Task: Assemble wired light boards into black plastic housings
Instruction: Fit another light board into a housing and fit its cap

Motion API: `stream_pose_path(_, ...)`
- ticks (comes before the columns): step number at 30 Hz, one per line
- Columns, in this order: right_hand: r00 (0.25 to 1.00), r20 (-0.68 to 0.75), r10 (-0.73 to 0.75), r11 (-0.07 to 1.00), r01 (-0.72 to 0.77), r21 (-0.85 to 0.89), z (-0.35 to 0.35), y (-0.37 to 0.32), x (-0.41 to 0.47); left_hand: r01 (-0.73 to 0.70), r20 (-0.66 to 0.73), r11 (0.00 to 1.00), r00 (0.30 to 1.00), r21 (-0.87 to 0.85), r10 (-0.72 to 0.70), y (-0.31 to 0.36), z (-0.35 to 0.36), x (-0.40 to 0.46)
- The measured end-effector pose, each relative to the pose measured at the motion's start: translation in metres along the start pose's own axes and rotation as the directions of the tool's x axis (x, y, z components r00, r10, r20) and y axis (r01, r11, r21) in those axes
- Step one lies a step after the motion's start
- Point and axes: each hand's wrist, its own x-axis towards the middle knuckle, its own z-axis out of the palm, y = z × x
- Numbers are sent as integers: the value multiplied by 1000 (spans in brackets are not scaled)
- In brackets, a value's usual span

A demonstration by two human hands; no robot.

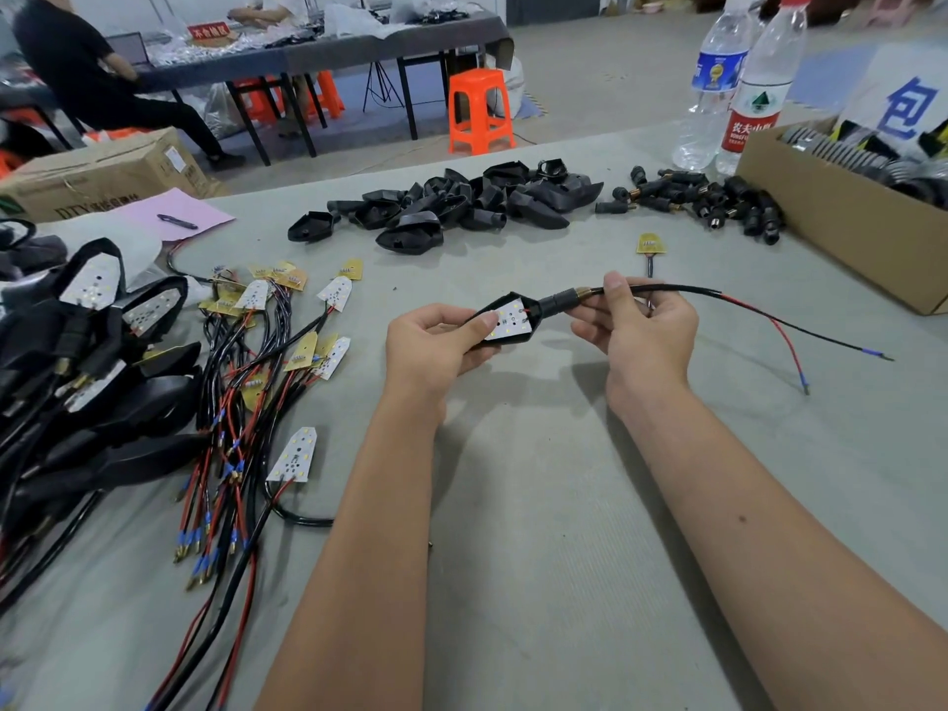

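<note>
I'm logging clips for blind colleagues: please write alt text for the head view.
Left hand holds a black housing with a white light board seated in it, while the right hand pinches its cable. Loose wired boards lie left; empty housings are piled behind.

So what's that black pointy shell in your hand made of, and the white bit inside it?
The black housing held by the left hand looks like moulded plastic with a dull sheen, like the pile behind. The white light board seems a thin, stiff circuit board, painted matt white and dotted with small yellowish lights.
</note>
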Motion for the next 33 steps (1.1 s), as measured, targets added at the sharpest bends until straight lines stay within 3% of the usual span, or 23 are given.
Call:
stream_pose_path(7, 985, 155, 77, 991, -58, -119, -5, -8, 2, -17, 7, 999, 1000, -30, 17, 2, -7, 0)
stream_pose_path(16, 983, 151, 102, 987, -82, -138, -7, -6, 4, -13, 19, 999, 1000, -43, 13, 5, -10, 0)
stream_pose_path(20, 984, 168, 60, 942, 0, -336, -2, -3, -2, -17, -23, 997, 1000, -72, 15, 11, -15, -1)
stream_pose_path(22, 981, 180, -74, 847, 157, -507, -2, -1, -7, -19, -47, 997, 999, -81, 15, 14, -20, 0)
stream_pose_path(23, 959, 207, -192, 750, 280, -600, -3, -1, -9, -16, -58, 996, 998, -87, 11, 15, -23, 1)
stream_pose_path(25, 842, 320, -433, 481, 517, -708, -4, -4, -10, -4, -72, 995, 997, -98, -3, 17, -28, 2)
stream_pose_path(27, 694, 472, -544, 246, 670, -701, -1, -8, -10, 12, -83, 995, 996, -95, -20, 17, -31, 3)
stream_pose_path(29, 617, 618, -487, 95, 741, -664, 3, -8, -11, 23, -79, 995, 996, -95, -31, 17, -32, 4)
stream_pose_path(33, 642, 732, -229, 0, 752, -659, 4, 1, -16, -29, -106, 998, 994, -62, 23, 14, -32, 6)
